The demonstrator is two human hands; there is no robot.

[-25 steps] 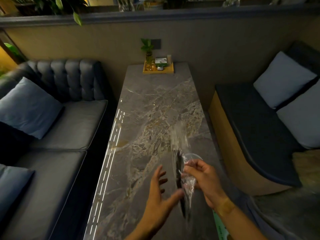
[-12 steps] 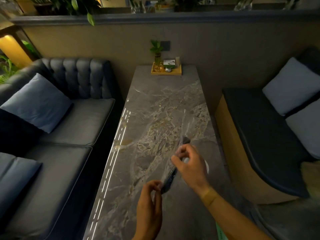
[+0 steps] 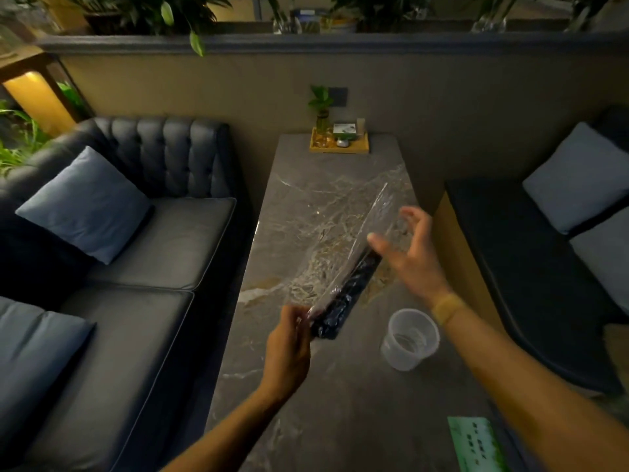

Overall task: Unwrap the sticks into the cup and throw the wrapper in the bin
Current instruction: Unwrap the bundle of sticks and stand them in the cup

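Note:
A bundle of dark sticks (image 3: 343, 298) lies inside a clear plastic wrapper (image 3: 354, 240), held slanted above the marble table (image 3: 326, 403). My left hand (image 3: 289, 349) pinches the wrapper's lower end. My right hand (image 3: 408, 247) is at the wrapper's upper end, thumb and fingers spread wide apart, with the loose film between them; no firm grip shows. A clear plastic cup (image 3: 410, 338) stands upright on the table below my right wrist, with nothing in it. No bin is in view.
A yellow tray (image 3: 338, 146) with a small plant and bottles sits at the table's far end. A green card (image 3: 476, 441) lies at the near right corner. A dark sofa (image 3: 153, 250) runs along the left, a cushioned bench (image 3: 531, 267) along the right.
The wrapped bundle has risen and stretched out. My right hand let go of its pinch, opened and moved up and to the right, uncovering the cup. My left hand still pinches the lower end.

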